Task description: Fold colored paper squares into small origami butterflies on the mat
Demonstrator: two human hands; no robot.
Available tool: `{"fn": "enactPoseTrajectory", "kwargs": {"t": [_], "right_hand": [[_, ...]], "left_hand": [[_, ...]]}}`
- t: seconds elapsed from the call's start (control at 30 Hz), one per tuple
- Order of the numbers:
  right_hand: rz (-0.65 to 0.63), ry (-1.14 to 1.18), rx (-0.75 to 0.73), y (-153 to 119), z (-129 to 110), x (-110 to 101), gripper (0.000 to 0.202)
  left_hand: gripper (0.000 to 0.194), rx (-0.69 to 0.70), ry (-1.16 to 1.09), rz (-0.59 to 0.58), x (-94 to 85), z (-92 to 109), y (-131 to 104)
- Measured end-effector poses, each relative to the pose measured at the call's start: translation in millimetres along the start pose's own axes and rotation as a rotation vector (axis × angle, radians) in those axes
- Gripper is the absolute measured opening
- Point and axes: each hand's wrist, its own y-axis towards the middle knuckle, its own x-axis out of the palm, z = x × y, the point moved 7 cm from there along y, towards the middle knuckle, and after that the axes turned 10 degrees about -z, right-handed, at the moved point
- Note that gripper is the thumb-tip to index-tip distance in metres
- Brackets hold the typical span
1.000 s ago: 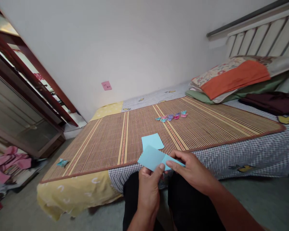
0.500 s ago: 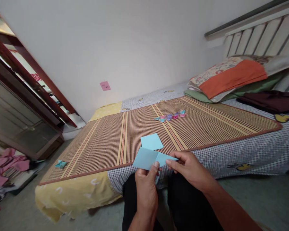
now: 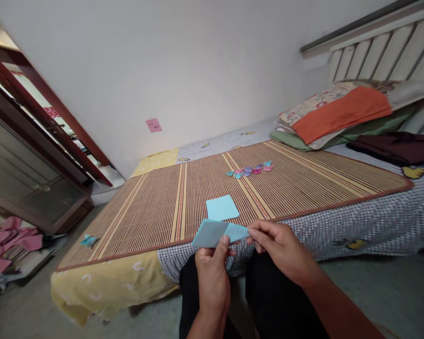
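Stretching across the view, one bed (image 3: 325, 233) carries a striped mat (image 3: 155, 207); at its near edge, above the person's black-clad knees, a folded blue paper (image 3: 209, 234) is held in the air between two bare hands; the left hand (image 3: 214, 275) pinches it from below, thumb on top beside the crease and fingers underneath; the right hand (image 3: 286, 247) nips the pointed right-hand tip between thumb and forefinger.

The biggest risk, as I judge it, is a crooked crease, caused by the left thumb sliding while the tip is drawn sideways, since no firm surface backs the paper; a lesser one is a bent or torn tip, caused by too tight a pinch on so narrow a point; the least is the paper slipping down between the knees, if both grips loosen together.

Counting from large to small: one bed; one mat; one pile of pillows (image 3: 346, 113); two hands; one folded blue paper; one blue square (image 3: 222, 207), flat on the mat just beyond it; one blue folded shape (image 3: 88, 240) at the mat's left corner; one row of tiny coloured pieces (image 3: 247, 171), perhaps five or more, too small and overlapping to count surely.
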Motion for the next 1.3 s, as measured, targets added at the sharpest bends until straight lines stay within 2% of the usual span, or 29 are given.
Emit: {"fn": "enactPoseTrajectory", "kwargs": {"t": [0.13, 0.23, 0.43, 0.63, 0.8, 1.03, 1.3], "right_hand": [[0.065, -0.136, -0.057, -3.3, -8.7, -1.5, 0.021], [0.083, -0.133, -0.056, -2.7, -8.7, -2.2, 0.02], [0.04, 0.055, 0.036, 1.1, 7.2, 3.1, 0.026], [0.07, 0.046, 0.044, -0.2, 6.0, 4.8, 0.025], [0.006, 0.09, 0.077, 2.2, 7.1, 10.3, 0.026], [0.043, 0.028, 0.024, -1.4, 9.4, 10.5, 0.019], [0.069, 0.041, -0.011, -1.0, 6.5, 7.1, 0.017]], "left_hand": [[0.036, -0.111, -0.213, -0.008, 5.5, -5.0, 1.6], [0.037, -0.145, -0.274, -0.02, 8.0, -5.8, 2.1], [0.035, -0.109, -0.249, -0.049, 9.5, -2.5, 1.9], [0.035, -0.104, -0.245, -0.061, 10.4, -3.0, 1.6], [0.031, -0.113, -0.248, -0.11, 13.3, -4.2, 1.2], [0.033, -0.127, -0.34, -0.017, 6.6, -6.3, 0.7], [0.031, -0.056, -0.345, 0.002, 2.6, -4.8, 2.6]]}}
